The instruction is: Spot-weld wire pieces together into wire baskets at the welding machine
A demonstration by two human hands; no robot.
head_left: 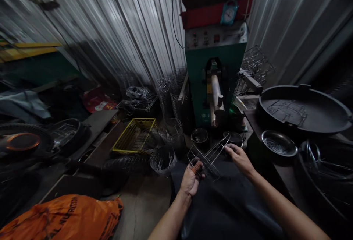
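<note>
Left hand (191, 179): closed in a fist-like grip around the near ends of a set of crossed wire pieces (207, 156); a small orange-and-dark striped item sits at the fingertips, too blurred to identify. Right hand (239, 156): fingers curled, pinching the far upper end of the same wires near its thumb. The wires form an X of thin paired rods held low in front of the person, above a dark lap or apron.

Directly beyond the hands: a green machine (215, 81) with a pale cylindrical arm pointing down toward the person, a control panel with knobs above it, and a small blue clock (228, 13) on a red shelf on top. At the machine's foot: a small dark round cup (199, 136).

To the right: a metal bowl (279, 143) holding small wire bits, beside a large black round tray (303, 109) with a wire frame lying in it. A wire basket (255, 67) sits behind, against the corrugated wall (132, 30).

To the left: a round wire coil bundle (163, 159) just beside the left hand, a yellow wire tray (135, 135) farther off, more wire coils behind it, and dark pans and rings on a low bench. Near the bottom left edge: an orange sack (63, 216) with printed lettering, on the concrete floor.
</note>
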